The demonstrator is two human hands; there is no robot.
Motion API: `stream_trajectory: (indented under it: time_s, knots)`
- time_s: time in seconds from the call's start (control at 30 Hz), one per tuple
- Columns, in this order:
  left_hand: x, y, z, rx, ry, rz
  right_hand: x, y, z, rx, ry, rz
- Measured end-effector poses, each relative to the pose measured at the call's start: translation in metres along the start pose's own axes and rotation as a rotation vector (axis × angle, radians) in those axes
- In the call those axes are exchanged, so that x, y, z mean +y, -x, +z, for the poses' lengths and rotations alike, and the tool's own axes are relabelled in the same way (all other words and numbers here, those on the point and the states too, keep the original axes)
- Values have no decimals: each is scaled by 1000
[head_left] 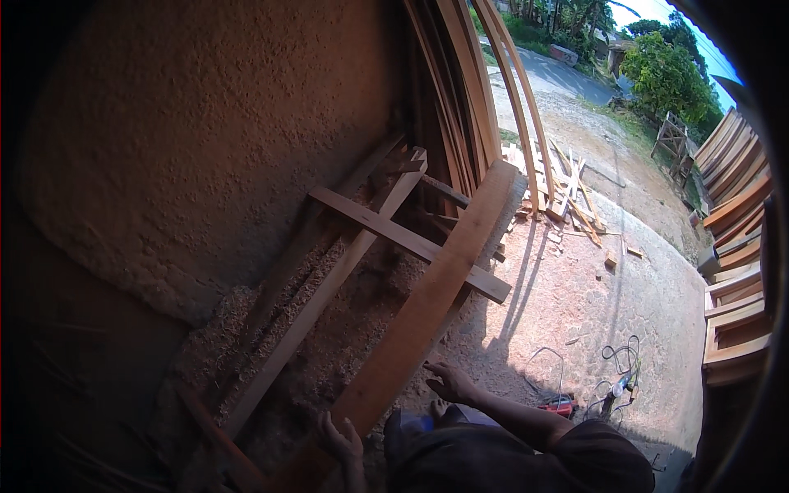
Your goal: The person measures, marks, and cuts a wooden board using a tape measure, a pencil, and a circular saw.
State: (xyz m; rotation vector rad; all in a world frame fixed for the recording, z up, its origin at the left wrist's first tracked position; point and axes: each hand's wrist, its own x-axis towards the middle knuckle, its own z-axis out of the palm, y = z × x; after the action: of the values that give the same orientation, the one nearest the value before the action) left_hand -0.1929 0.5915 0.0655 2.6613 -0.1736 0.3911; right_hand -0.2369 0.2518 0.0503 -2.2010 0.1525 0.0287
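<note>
Wall (205, 164), rough and brown, is placed at far left. Wood shavings (234, 316) are heaped along its foot. Beam (288, 345), pale and narrow, is set diagonally beside the shavings. Left hand (339, 435) is held over the near part of the wide plank, fingers parted and slightly curled; whether the wood is touched cannot be told. Crosspiece (386, 230), pale, is laid over the beam and passed beneath the plank. Plank (427, 300), wide and reddish-brown, is stretched diagonally from lower centre to upper centre, between the hands. Right hand (450, 384) is extended open just beside the plank's right edge, well apart from the left; contact cannot be told. Long boards (468, 99), several, are stood upright beyond the plank's far end. Offcuts (579, 201), pale, are scattered on sunlit ground nearby. Red object (561, 407), its kind too small to be told, is left on the ground near a looped cable (633, 353). Curved timbers (744, 312), many, are stacked at far right.
</note>
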Motion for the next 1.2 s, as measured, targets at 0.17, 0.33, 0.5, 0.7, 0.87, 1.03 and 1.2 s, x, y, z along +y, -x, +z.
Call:
stream_trajectory:
  time_s: [0.17,0.33,0.5,0.7,0.87,1.03,1.2]
  knots:
    - [97,-127,88,-492,215,112,63,39,-63,102,-60,355]
    - [187,-203,163,-794,89,112,101,81,-83,34,-76,575]
    - [232,-232,213,-798,92,49,152,81,-77,-126,-156,576]
    - [223,-234,205,-825,81,62,178,37,-131,-77,-64,635]
    - [209,-226,179,-836,51,24,205,-4,-200,263,-164,641]
    - [182,-207,175,-733,12,18,181,-98,-291,406,0,403]
    - [160,-189,178,-578,147,-152,125,-227,-335,91,444,-104]
